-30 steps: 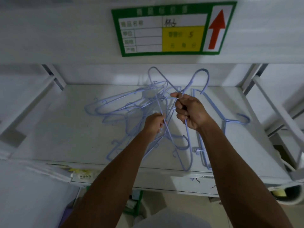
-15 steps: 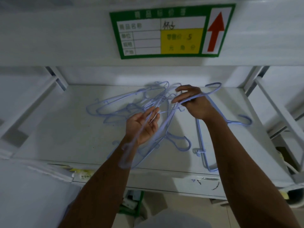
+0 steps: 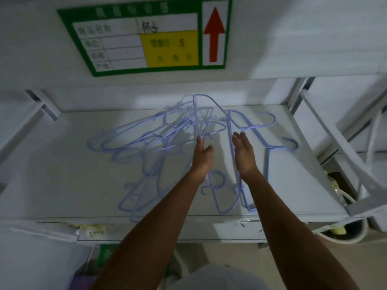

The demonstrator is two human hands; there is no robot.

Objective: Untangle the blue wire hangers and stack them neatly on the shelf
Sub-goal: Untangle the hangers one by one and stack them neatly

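Dim, bluish indoor light. A brighter patch falls on the shelf toward 12 o'clock, and the hangers cast soft shadows. Wide-angle distortion bends the shelf frame at 3 and 9 o'clock. The label is blurred (print unreadable).

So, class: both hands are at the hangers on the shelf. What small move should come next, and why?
Probably lift the raised hanger that the left hand touches out of the tangled pile and lay it on the separated hangers by the right hand.
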